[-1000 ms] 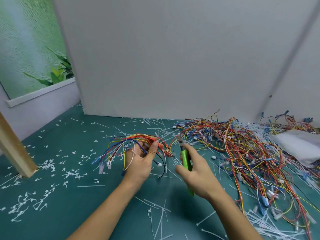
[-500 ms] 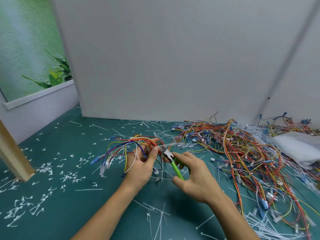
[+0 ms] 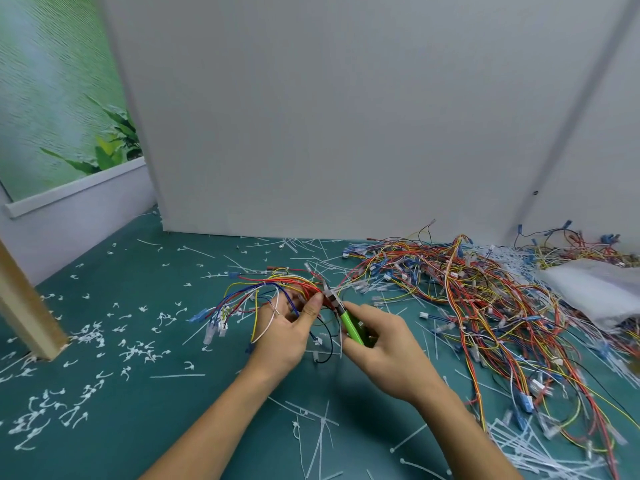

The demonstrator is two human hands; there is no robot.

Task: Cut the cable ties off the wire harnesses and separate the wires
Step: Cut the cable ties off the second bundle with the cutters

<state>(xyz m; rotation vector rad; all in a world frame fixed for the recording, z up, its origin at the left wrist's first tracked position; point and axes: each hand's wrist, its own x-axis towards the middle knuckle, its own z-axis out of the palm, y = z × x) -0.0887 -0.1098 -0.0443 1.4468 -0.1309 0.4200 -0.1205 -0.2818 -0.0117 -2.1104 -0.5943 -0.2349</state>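
My left hand [image 3: 285, 332] holds a wire harness [image 3: 263, 292] of red, blue, yellow and white wires, with the thumb pressed against the bundle. Its loose ends with connectors fan out to the left over the green table. My right hand [image 3: 384, 348] grips green-handled cutters [image 3: 349, 325]. Their metal jaws [image 3: 331, 300] sit at the red wires just beside my left thumb. Whether a cable tie lies between the jaws is not visible.
A large tangle of wire harnesses [image 3: 485, 306] covers the table's right side, beside a white plastic bag [image 3: 595, 292]. Cut cable ties [image 3: 318, 434] and small white clippings [image 3: 93, 337] litter the green table [image 3: 173, 393]. A wooden post [image 3: 27, 306] stands left; a grey partition [image 3: 346, 116] rises behind.
My right hand has turned the cutters from upright to pointing left and brought the jaws up to the bundle by my left thumb. The left hand kept hold of the harness.
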